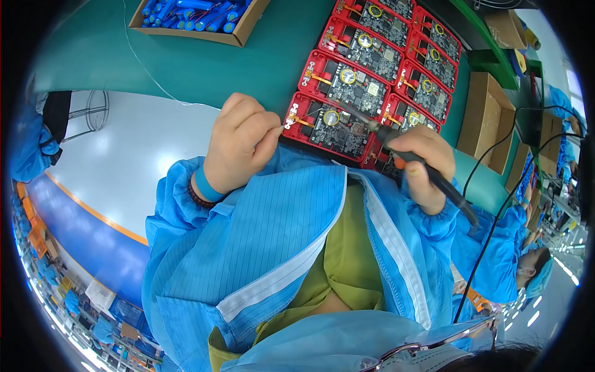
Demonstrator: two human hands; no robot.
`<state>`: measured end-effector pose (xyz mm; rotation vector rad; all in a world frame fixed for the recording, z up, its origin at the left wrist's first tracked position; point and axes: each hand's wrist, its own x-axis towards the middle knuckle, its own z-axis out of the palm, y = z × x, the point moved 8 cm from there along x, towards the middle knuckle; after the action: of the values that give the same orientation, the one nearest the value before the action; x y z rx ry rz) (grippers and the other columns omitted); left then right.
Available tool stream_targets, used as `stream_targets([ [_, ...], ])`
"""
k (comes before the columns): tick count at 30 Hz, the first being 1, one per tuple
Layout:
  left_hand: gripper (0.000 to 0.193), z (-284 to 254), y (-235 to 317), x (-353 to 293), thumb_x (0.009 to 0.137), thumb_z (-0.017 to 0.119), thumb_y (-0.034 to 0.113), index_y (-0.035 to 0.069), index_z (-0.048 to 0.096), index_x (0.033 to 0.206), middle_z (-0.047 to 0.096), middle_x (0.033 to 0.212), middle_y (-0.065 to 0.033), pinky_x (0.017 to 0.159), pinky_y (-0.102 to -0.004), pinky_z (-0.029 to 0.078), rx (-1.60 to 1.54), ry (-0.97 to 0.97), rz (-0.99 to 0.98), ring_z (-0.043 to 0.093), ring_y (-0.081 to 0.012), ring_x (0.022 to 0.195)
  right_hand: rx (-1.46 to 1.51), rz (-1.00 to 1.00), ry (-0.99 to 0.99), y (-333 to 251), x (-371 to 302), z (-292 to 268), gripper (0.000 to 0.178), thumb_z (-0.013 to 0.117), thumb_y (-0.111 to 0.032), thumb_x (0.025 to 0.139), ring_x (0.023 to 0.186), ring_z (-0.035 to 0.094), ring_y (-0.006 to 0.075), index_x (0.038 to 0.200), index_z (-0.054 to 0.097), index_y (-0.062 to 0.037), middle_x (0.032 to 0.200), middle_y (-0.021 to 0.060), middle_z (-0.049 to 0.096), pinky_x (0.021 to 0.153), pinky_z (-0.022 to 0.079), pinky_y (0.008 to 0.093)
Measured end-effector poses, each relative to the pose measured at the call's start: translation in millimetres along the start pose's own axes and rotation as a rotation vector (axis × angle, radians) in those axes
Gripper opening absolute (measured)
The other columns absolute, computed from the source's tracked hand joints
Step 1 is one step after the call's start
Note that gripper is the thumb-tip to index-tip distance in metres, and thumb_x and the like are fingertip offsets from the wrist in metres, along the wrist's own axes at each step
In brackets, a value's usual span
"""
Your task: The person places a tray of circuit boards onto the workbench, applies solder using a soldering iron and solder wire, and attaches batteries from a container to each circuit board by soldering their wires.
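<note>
My right hand (pixel 424 164) is wrapped round the dark handle of a soldering iron (pixel 443 183). Its metal tip points up and left, over the nearest red-framed circuit board (pixel 338 127). At that board's left end, my left hand (pixel 242 139) is closed in a pinch, fingers curled. A thin strand of solder wire (pixel 149 67) trails across the table into this hand. Each board carries a round yellow-rimmed coin cell (pixel 331 118) and an orange flex strip (pixel 300 120). Whether the tip touches the board, I cannot tell.
More red-framed boards (pixel 375 49) lie in two columns on the green table (pixel 273 59). A cardboard box (pixel 238 37) of blue cylindrical batteries is at the far left. Another cardboard box (pixel 486 124) stands at right, near a black cable (pixel 496 217). A co-worker (pixel 496 254) sits at right.
</note>
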<state>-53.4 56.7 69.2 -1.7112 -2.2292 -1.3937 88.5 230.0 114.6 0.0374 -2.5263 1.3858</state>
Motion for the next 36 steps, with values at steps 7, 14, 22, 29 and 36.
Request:
stream_targets([
  [7,0.013,-3.4,-16.2,17.2,0.07,0.065,-0.004,0.002,0.06,0.08,0.055,0.076,-0.0101,0.063,-0.0374,0.044,-0.026,0.087,-0.139,0.054,-0.0285,0.074,0.034,0.042,0.269,0.8,-6.5,-38.3,0.042,0.056,-0.038,0.09,0.063,0.056,0.0191,0.095,0.063,0.0031,0.077,0.012,0.061,0.057,0.043,0.0301],
  [14,0.008,14.8,-25.9,47.0,0.074,0.065,-0.002,0.002,0.06,0.079,0.056,0.077,-0.011,0.065,-0.0386,0.043,-0.041,0.106,-0.131,0.054,-0.0296,0.075,-0.076,-0.021,0.156,16.9,22.7,-21.1,0.021,0.059,-0.012,0.083,0.067,0.058,0.0251,0.097,0.063,0.0014,0.078,0.0135,0.061,0.059,0.044,0.0344],
  [22,0.007,21.6,-31.6,50.1,0.074,0.065,0.0,0.002,0.061,0.08,0.055,0.077,-0.011,0.065,-0.0388,0.043,-0.051,0.039,-0.154,0.053,-0.0297,0.074,-0.065,-0.021,0.136,29.2,26.1,-17.8,0.02,0.059,-0.013,0.083,0.063,0.058,0.025,0.097,0.063,0.0008,0.075,0.0125,0.061,0.057,0.044,0.0341],
  [29,0.007,22.2,-32.2,51.2,0.074,0.065,0.0,0.002,0.061,0.08,0.055,0.077,-0.0108,0.065,-0.0388,0.044,-0.058,0.035,-0.166,0.053,-0.0298,0.074,-0.05,-0.03,0.117,32.8,28.6,-15.7,0.021,0.059,-0.016,0.085,0.063,0.058,0.0251,0.097,0.063,0.0005,0.075,0.0128,0.061,0.056,0.044,0.0343],
  [36,0.01,24.4,-29.5,53.8,0.073,0.066,-0.002,0.002,0.058,0.079,0.054,0.076,-0.0097,0.064,-0.0356,0.043,-0.042,0.039,-0.124,0.053,-0.0269,0.073,-0.071,-0.042,0.088,29.3,30.0,-12.8,0.022,0.058,-0.018,0.086,0.061,0.058,0.0249,0.096,0.064,0.0002,0.073,0.0123,0.061,0.056,0.045,0.0345],
])
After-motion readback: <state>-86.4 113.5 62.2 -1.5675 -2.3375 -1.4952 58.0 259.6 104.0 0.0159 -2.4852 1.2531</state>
